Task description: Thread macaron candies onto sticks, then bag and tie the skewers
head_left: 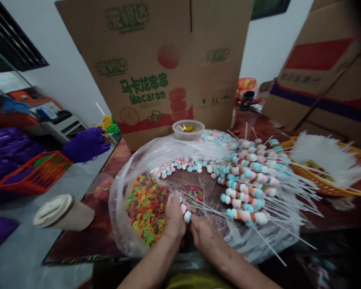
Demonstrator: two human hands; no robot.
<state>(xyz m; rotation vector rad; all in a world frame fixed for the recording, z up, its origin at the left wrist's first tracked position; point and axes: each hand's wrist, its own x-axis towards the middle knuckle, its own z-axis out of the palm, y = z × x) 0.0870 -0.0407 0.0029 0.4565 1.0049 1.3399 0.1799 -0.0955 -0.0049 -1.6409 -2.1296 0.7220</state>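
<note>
Both my hands are close together at the table's near side. My left hand is closed beside the cereal rings, with thin white sticks fanning out to the right from its fingertips. A short row of pink, white and blue candies shows between my hands. My right hand is closed, its fingertips at the blue-white candy nearest it; its other fingers are hidden. Multicoloured cereal rings lie heaped to the left. To the right are piled candy skewers of pastel candies and rings on white sticks.
A plastic bag spreads under the candies. Behind stand a large cardboard box and a clear tub of yellow ties. A lidded cup is at left; an orange basket with white sticks is at right. Loose candies lie mid-table.
</note>
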